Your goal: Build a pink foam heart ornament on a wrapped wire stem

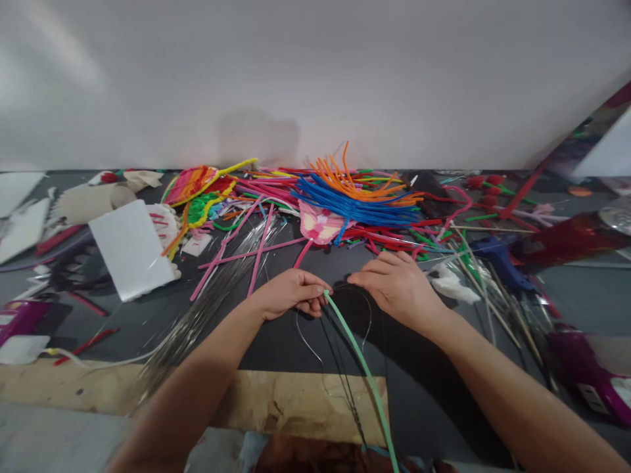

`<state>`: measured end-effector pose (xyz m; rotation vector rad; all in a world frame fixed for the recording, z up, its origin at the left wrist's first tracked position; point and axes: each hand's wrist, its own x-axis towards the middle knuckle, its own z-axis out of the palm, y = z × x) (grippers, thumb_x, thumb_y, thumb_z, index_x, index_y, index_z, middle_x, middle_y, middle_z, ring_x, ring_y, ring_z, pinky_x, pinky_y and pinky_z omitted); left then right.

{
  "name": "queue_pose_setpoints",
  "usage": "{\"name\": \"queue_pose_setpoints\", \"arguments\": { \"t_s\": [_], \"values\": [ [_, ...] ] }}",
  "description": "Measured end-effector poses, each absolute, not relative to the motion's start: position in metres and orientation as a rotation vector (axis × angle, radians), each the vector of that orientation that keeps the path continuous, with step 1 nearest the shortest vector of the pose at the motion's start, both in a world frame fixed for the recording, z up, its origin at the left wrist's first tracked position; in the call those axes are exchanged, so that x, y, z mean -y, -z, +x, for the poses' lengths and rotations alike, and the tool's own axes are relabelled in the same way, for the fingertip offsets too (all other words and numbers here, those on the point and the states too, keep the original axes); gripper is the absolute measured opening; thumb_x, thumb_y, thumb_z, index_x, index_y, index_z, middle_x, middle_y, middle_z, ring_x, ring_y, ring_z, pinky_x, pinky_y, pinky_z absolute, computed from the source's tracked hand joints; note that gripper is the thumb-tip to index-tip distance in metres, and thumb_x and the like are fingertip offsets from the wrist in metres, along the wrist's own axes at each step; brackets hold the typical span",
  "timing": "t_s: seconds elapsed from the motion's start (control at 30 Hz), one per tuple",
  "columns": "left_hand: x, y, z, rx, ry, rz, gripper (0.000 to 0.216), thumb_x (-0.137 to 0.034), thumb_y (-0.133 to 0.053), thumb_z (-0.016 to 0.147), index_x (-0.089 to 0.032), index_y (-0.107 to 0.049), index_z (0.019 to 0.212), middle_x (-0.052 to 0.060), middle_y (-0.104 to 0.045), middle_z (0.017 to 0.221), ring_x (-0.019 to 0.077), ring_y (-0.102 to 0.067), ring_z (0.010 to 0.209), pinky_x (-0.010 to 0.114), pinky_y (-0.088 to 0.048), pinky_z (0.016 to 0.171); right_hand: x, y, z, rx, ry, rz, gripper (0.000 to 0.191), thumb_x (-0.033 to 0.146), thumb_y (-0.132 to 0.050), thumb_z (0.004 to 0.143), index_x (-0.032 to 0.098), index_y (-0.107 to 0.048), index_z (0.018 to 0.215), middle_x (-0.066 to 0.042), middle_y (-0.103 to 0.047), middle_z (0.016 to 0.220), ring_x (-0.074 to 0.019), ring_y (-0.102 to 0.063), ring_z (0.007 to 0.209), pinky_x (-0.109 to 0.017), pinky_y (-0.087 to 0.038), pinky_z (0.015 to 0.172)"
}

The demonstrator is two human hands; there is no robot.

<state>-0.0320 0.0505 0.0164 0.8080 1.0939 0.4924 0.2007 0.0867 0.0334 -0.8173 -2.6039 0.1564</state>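
My left hand (296,293) is closed, its thumb and fingers pinching one end of a light green pipe cleaner (362,363) that curves down toward my body. A thin wire (369,314), bent into curves, also meets these fingers and hangs below them. To the right, my right hand (401,289) is closed too, thumb against forefinger on a thin stretch of the wire that runs across from the left hand. Several dark twisted wires (348,387) dangle beneath the left hand. Just beyond the hands lies a pink and cream pipe-cleaner piece (321,223) on a pink stem.
Blue pipe cleaners (359,203) and orange ones (340,174) are heaped at the back. Loose metal wires (207,295) lie to the left, near a white card (131,249). A blue glue gun (503,263) and a purple device (589,374) are at right. A wooden board (276,404) lies in front.
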Motion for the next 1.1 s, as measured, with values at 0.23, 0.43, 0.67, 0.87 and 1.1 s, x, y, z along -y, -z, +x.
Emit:
{"name": "queue_pose_setpoints", "arguments": {
  "t_s": [0.23,0.43,0.67,0.87,1.1],
  "values": [
    [-0.0506,-0.0144,-0.0325,-1.075,-0.492,0.813,0.031,-0.036,-0.072,0.070,-0.012,-0.068,0.090,0.002,-0.065,0.067,0.0087,-0.060,0.054,0.027,-0.055,0.060,-0.0849,-0.0292,0.1981,2.611,-0.173,-0.825,0.018,0.017,-0.057,0.086,0.027,-0.070,0.093,0.001,-0.069,0.079,-0.0161,-0.051,0.076,-0.032,-0.025,0.067],
    [-0.0509,-0.0155,-0.0322,-1.077,-0.495,0.800,0.033,-0.037,-0.072,0.069,-0.012,-0.067,0.089,0.002,-0.065,0.066,0.0084,-0.059,0.054,0.026,-0.055,0.060,-0.0831,-0.0281,0.1967,2.609,-0.159,-0.830,0.020,0.016,-0.055,0.087,0.026,-0.071,0.093,-0.001,-0.069,0.079,-0.0161,-0.051,0.076,-0.031,-0.026,0.067],
    [-0.0502,-0.0150,-0.0323,-1.073,-0.495,0.806,0.032,-0.036,-0.072,0.070,-0.012,-0.067,0.089,0.002,-0.065,0.066,0.0092,-0.060,0.055,0.027,-0.055,0.060,-0.0836,-0.0276,0.1993,2.607,-0.193,-0.854,0.020,0.016,-0.054,0.088,0.026,-0.070,0.094,-0.001,-0.069,0.080,-0.0163,-0.052,0.077,-0.031,-0.027,0.066],
    [-0.0506,-0.0172,-0.0318,-1.078,-0.490,0.800,0.030,-0.035,-0.072,0.071,-0.011,-0.066,0.088,0.002,-0.065,0.065,0.0083,-0.060,0.054,0.026,-0.055,0.060,-0.0833,-0.0281,0.1995,2.596,-0.207,-0.863,0.021,0.016,-0.053,0.088,0.025,-0.070,0.094,-0.001,-0.069,0.080,-0.0167,-0.051,0.077,-0.031,-0.026,0.067],
    [-0.0505,-0.0158,-0.0324,-1.075,-0.484,0.821,0.030,-0.036,-0.070,0.072,-0.012,-0.066,0.090,0.002,-0.065,0.065,0.0086,-0.060,0.055,0.026,-0.055,0.061,-0.0832,-0.0293,0.1989,2.608,-0.226,-0.860,0.021,0.015,-0.053,0.087,0.025,-0.070,0.094,-0.001,-0.069,0.080,-0.0163,-0.051,0.077,-0.031,-0.026,0.067]
  ]
}}
